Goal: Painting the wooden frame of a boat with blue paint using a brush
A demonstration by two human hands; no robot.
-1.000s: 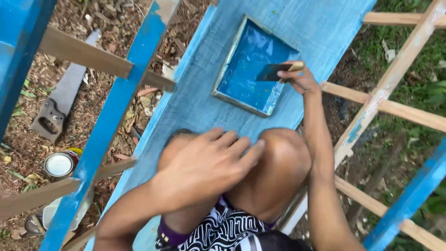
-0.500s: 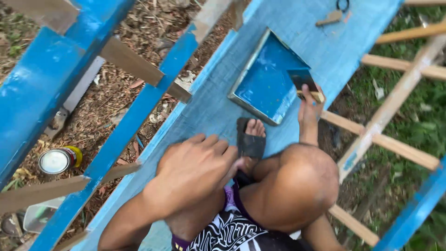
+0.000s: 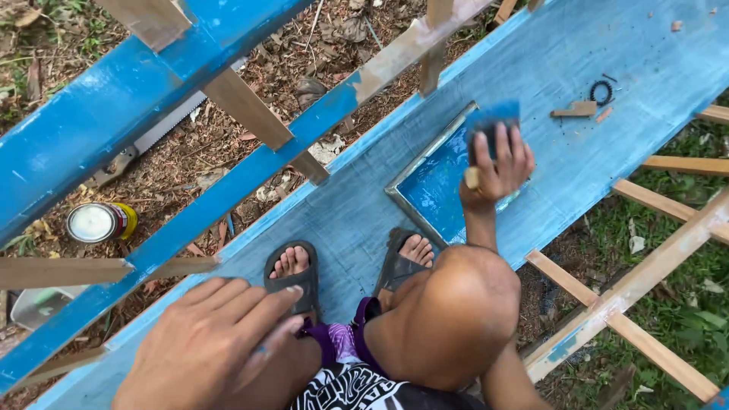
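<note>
I squat on a long blue-painted plank (image 3: pixel 577 68). My right hand (image 3: pixel 497 163) is shut on a paintbrush (image 3: pixel 486 129) with a wide head covered in blue paint, held over a rectangular metal tray (image 3: pixel 433 193) of blue paint. My left hand (image 3: pixel 209 345) rests flat on my left knee, fingers spread, holding nothing. Both my feet in dark sandals (image 3: pixel 292 277) stand on the plank just in front of the tray.
Blue-painted wooden beams (image 3: pixel 114 99) and bare slats (image 3: pixel 250 106) cross at the left. A round tin (image 3: pixel 95 222) and a handsaw (image 3: pixel 152 140) lie on the leaf-strewn ground. A small wood scrap (image 3: pixel 575 110) and a black ring (image 3: pixel 601 93) sit on the plank. Unpainted slats (image 3: pixel 630 288) run over grass at right.
The view has tilted down and my feet have come into sight. My right hand has lifted the brush from the tray's far right corner and turned it over the tray.
</note>
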